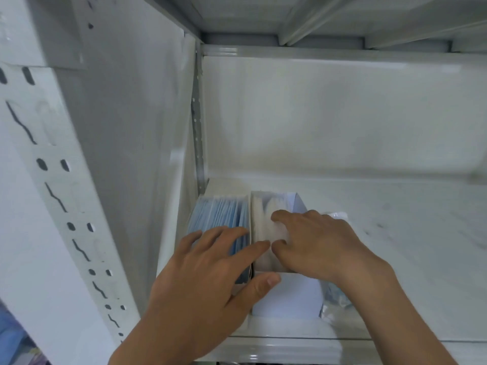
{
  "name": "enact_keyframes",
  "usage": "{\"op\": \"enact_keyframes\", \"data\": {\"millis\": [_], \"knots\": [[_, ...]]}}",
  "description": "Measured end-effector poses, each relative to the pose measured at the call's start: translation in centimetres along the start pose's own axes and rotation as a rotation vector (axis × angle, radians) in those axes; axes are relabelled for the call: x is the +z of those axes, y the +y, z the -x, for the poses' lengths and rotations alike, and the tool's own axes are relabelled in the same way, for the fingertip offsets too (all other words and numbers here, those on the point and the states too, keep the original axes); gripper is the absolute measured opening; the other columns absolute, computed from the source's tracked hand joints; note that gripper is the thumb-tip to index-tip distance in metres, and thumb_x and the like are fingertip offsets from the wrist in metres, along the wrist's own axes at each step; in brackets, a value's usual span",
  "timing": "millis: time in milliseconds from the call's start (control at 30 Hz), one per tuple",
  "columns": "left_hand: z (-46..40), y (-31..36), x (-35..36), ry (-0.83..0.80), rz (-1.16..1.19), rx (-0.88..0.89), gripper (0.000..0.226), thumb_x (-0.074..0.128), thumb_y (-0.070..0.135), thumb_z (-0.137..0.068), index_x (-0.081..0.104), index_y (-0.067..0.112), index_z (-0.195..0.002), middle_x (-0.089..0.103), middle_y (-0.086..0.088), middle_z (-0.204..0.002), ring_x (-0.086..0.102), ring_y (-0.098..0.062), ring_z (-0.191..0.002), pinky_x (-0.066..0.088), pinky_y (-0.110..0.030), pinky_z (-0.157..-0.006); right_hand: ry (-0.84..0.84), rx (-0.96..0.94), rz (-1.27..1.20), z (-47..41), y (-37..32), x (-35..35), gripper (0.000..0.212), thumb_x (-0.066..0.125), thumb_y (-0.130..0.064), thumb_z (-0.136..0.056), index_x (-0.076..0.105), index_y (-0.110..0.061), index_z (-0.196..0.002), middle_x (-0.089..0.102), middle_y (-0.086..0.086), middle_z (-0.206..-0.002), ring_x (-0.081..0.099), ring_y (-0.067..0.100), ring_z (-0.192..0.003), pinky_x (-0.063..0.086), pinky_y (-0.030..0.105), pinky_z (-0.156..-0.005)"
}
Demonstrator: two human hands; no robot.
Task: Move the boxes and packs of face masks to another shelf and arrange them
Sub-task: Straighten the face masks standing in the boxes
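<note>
My left hand [200, 267] lies flat, fingers straight, on the blue masks [221, 217]. Beside it my right hand [313, 243] pinches, I think, the white masks [263, 217] in their open box [287, 296]. Light, soft, floppy: better held by the box's stiff walls.
</note>
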State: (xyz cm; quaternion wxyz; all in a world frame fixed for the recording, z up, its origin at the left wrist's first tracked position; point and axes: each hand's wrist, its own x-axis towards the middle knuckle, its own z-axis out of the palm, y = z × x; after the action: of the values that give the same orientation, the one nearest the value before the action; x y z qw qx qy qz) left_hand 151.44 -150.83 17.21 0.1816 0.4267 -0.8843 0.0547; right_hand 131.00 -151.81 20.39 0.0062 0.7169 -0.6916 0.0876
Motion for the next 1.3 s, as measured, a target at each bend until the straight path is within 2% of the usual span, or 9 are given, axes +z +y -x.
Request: {"op": "enact_keyframes", "data": {"millis": [233,400,533,633,800,933,1100,1167,1300], "knots": [[0.1,-0.2,0.2,0.026,-0.003,0.001,0.055,0.021,0.071,-0.099,0.056,0.045,-0.133,0.06,0.013,-0.136,0.057,-0.013,-0.124,0.047,-0.044,-0.103,0.109,0.016,-0.127,-0.8,0.2,1.4,0.041,0.056,-0.04,-0.087,0.053,-0.036,-0.128,0.056,-0.013,-0.084,0.051,0.017,-0.095,0.027,0.035,-0.089],[0.0,-0.1,0.3,0.024,-0.001,-0.003,0.055,0.023,0.072,-0.098,0.057,0.044,-0.132,0.062,0.012,-0.135,0.059,-0.015,-0.122,0.049,-0.045,-0.101,0.195,0.03,-0.389,-0.5,0.6,1.2,0.042,0.062,-0.037,-0.084,0.06,-0.04,-0.126,0.062,-0.009,-0.063,0.059,0.011,-0.08,0.044,0.04,-0.095],[0.0,-0.1,0.2,0.006,-0.019,0.003,0.058,0.023,0.073,-0.097,0.057,0.043,-0.134,0.061,0.011,-0.138,0.057,-0.016,-0.126,0.048,-0.047,-0.103,0.126,0.011,-0.259,0.0,0.6,1.5,0.048,0.043,-0.053,-0.097,0.043,-0.035,-0.141,0.066,-0.008,-0.082,0.057,0.016,-0.096,0.036,0.044,-0.1],[0.1,-0.2,0.0,0.005,-0.031,0.005,0.059,0.022,0.073,-0.098,0.057,0.043,-0.134,0.06,0.012,-0.138,0.057,-0.015,-0.127,0.047,-0.045,-0.104,0.191,0.0,-0.147,1.0,0.9,1.5,0.049,0.026,-0.058,-0.098,0.057,-0.032,-0.125,0.062,-0.01,-0.1,0.049,0.017,-0.104,0.032,0.041,-0.095],[0.0,-0.3,-0.1,-0.049,-0.02,0.019,0.071,0.008,0.078,-0.094,0.038,0.045,-0.149,0.037,0.014,-0.157,0.031,-0.013,-0.147,0.027,-0.051,-0.119,0.074,-0.035,-0.13,2.2,2.2,1.3,0.05,0.03,-0.056,-0.098,0.048,-0.039,-0.141,0.036,-0.018,-0.153,0.024,0.013,-0.141,0.013,0.05,-0.121],[-0.2,0.9,-0.5,-0.03,-0.08,0.044,0.067,0.016,0.07,-0.099,0.057,0.033,-0.139,0.055,0.005,-0.147,0.05,-0.025,-0.137,0.041,-0.06,-0.108,0.107,0.025,-0.15,3.1,2.3,1.2,0.039,0.037,-0.046,-0.1,0.057,-0.036,-0.132,0.044,-0.025,-0.151,0.025,0.011,-0.146,0.003,0.056,-0.123],[-1.7,2.9,0.6,-0.048,-0.052,0.136,0.066,0.016,0.068,-0.099,0.049,0.031,-0.142,0.052,0.012,-0.148,0.045,-0.018,-0.14,0.035,-0.051,-0.114,0.081,-0.046,-0.226,3.3,1.9,1.4,0.034,0.034,-0.026,-0.099,0.06,-0.043,-0.112,0.051,-0.044,-0.106,0.036,0.01,-0.137,0.007,0.057,-0.12],[-1.7,2.7,0.8,-0.032,-0.074,0.126,0.064,0.019,0.067,-0.099,0.06,0.029,-0.131,0.061,0.01,-0.137,0.054,-0.017,-0.13,0.042,-0.047,-0.11,0.092,-0.029,-0.264,3.4,2.0,1.3,0.039,0.036,-0.03,-0.101,0.057,-0.047,-0.13,0.043,-0.048,-0.122,0.028,0.005,-0.142,0.001,0.051,-0.12],[-1.4,2.4,0.6,0.036,-0.022,0.091,0.062,0.021,0.065,-0.101,0.066,0.027,-0.121,0.065,0.004,-0.126,0.061,-0.016,-0.118,0.048,-0.044,-0.104,0.155,0.033,-0.148,3.9,2.5,1.5,0.043,0.032,-0.044,-0.1,0.057,-0.036,-0.134,0.044,-0.021,-0.152,0.027,0.012,-0.146,0.002,0.053,-0.12]]}}
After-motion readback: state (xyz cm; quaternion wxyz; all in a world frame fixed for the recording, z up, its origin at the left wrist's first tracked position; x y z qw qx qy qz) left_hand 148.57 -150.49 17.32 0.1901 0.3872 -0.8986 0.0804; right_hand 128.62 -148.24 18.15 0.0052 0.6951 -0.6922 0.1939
